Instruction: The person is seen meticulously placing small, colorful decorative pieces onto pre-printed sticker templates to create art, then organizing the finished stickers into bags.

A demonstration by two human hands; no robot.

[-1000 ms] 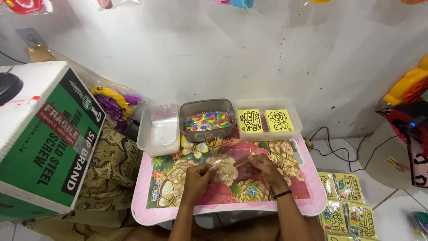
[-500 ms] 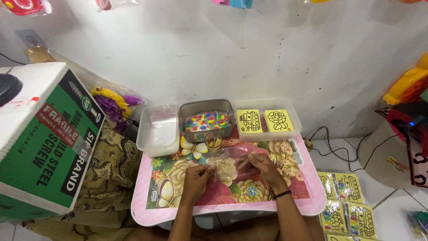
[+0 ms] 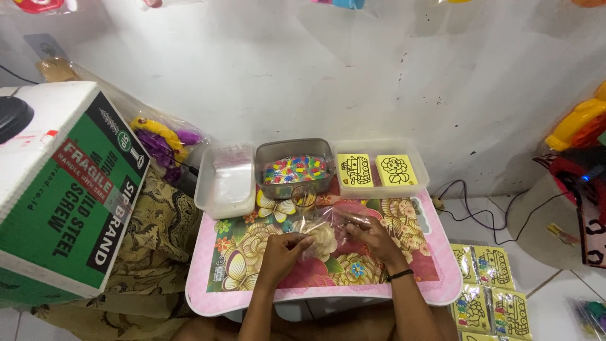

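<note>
Both hands hold a small clear plastic bag (image 3: 331, 222) over the flowered pink table (image 3: 435, 287). My left hand (image 3: 283, 247) pinches the bag's left edge. Gripping the right side is my right hand (image 3: 372, 237), with a black band on its wrist. Just beyond the bag stands a small clear cup (image 3: 304, 196). Behind the cup sits a metal tin (image 3: 295, 165) full of small colourful pieces.
A clear tub (image 3: 227, 183) holding plastic bags is left of the tin; a tray (image 3: 377, 169) with two yellow picture cards is right of it. A large green and white carton (image 3: 60, 189) stands at left. Packed card sets (image 3: 492, 287) lie on the floor at right.
Both hands have shifted slightly on the bag, pulling it a little more open and toward the cup. Nothing else has moved.
</note>
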